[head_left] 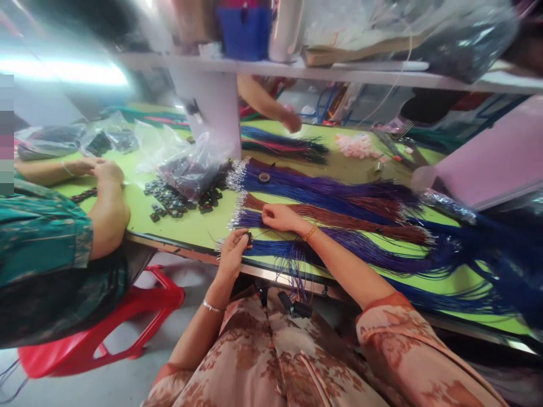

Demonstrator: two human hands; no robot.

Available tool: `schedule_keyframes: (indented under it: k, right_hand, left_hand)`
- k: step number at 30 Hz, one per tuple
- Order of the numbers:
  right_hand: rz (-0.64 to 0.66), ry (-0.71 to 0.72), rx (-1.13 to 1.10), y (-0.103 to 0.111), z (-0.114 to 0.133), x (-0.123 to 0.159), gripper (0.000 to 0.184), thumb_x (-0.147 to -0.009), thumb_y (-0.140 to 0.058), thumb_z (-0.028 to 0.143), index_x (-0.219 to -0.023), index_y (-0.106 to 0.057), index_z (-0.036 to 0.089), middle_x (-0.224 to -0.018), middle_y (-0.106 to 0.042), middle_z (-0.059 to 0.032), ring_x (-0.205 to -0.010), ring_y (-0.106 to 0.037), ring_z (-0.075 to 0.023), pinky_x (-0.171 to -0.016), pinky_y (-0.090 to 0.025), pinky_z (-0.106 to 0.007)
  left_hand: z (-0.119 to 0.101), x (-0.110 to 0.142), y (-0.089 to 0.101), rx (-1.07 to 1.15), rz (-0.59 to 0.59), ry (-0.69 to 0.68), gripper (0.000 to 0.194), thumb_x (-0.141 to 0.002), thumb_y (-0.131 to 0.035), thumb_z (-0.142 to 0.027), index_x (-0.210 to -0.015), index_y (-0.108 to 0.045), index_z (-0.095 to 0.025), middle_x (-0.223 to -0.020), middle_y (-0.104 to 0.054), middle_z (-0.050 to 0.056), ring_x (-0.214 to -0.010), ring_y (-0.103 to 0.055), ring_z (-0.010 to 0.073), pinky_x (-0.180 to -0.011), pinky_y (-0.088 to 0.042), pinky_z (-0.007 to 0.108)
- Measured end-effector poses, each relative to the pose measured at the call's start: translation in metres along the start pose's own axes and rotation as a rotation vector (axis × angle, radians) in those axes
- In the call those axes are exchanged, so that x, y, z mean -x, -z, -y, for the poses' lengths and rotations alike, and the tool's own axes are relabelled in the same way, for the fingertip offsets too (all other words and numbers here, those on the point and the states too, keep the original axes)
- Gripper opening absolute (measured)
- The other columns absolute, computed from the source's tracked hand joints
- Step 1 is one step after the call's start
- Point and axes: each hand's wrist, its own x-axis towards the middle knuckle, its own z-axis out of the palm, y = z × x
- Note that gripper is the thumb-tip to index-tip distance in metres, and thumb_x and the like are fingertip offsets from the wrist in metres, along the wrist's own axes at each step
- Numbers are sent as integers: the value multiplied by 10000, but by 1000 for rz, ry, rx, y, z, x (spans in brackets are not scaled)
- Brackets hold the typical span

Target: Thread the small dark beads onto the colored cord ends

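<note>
In my left hand [235, 249] a small black block [249, 239] is pinched between thumb and fingers, near the table's front edge. My right hand [275, 218] is closed above the bundles, and a thin dark wire runs from it toward the block. What its fingertips grip is mostly hidden, but the wire seems to pass into them. Beneath and around both hands lie long bundles of blue wires [360, 243] and brown wires [339, 216], their silvery tips [237, 175] at the left end. Several black blocks [294, 305] hang on wires at the table edge by my lap.
Left of the wires is a pile of small black blocks [169, 199] beside a clear plastic bag [190, 169]. A co-worker's hands [102, 169] work at the left, above a red stool [139, 316]. A roll of tape [263, 177] rests on the wires. Across the table reaches another person's arm [271, 104].
</note>
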Motion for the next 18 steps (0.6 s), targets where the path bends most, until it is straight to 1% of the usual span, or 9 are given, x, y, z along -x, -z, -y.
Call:
schedule_keyframes:
  k: [1,3,5,6,8,11,13,15,18]
  right_hand:
    - [8,-11,14,1,3,-4,194,-824,-493,232,-883,-659,150,-858,-696,-52,-715,-579,-146,-629,-351,-228]
    - [19,-92,124,3,11,-14,201,-795,-530,230,-886,-680,132,-891,-710,-109,-746,-601,-181,-631,-356,-250]
    - [76,-137,214,9,15,-22,202,-775,-563,243,-858,-702,121,-898,-716,-154,-756,-615,-209,-623,-355,-268]
    - [111,-135,229,12,15,-24,202,-770,-573,255,-839,-711,124,-894,-718,-159,-752,-618,-214,-618,-355,-272]
    - [179,-111,211,22,12,-25,189,-762,-578,264,-803,-719,146,-871,-721,-134,-722,-614,-203,-605,-350,-271]
    - [210,-127,170,35,-1,-21,175,-761,-546,217,-773,-710,158,-817,-714,-98,-670,-590,-173,-592,-335,-262]
    - [149,-139,142,38,-8,-17,177,-769,-522,197,-767,-693,149,-805,-705,-91,-664,-570,-160,-592,-325,-256]
    - [77,-113,58,36,-10,-16,176,-785,-504,203,-762,-668,145,-768,-687,-70,-654,-549,-146,-586,-316,-246]
    - [-25,-17,-140,26,0,-19,162,-791,-487,208,-750,-631,146,-710,-646,-23,-626,-515,-118,-584,-310,-225]
  left_hand:
    - [1,0,0,-13,5,-2,397,-673,-782,-377,-970,-636,-158,-809,-672,24,-736,-625,115,-658,-504,230]
    - [1,1,0,-35,13,-11,391,-688,-770,-386,-975,-635,-157,-810,-668,26,-738,-622,117,-660,-504,233]
    - [1,2,-1,-54,13,-29,385,-697,-763,-391,-976,-637,-157,-801,-661,24,-725,-612,115,-659,-504,236]
    - [1,3,-1,-63,13,-36,380,-702,-759,-391,-976,-639,-158,-801,-659,24,-721,-608,115,-659,-504,239]
    - [1,4,-2,-74,14,-44,368,-709,-754,-393,-973,-643,-163,-803,-654,23,-720,-604,118,-658,-505,243]
    - [0,7,-3,-79,17,-44,359,-715,-749,-400,-968,-648,-167,-791,-644,22,-721,-602,123,-657,-505,247]
    - [-1,8,-4,-85,17,-43,357,-713,-751,-400,-963,-648,-167,-778,-637,18,-715,-597,122,-656,-506,248]
    - [-1,8,-4,-90,17,-42,356,-714,-749,-400,-961,-644,-166,-778,-634,17,-717,-593,120,-658,-507,245]
    - [-2,8,-4,-97,16,-41,354,-722,-742,-399,-970,-639,-168,-790,-631,18,-731,-592,119,-660,-510,240]
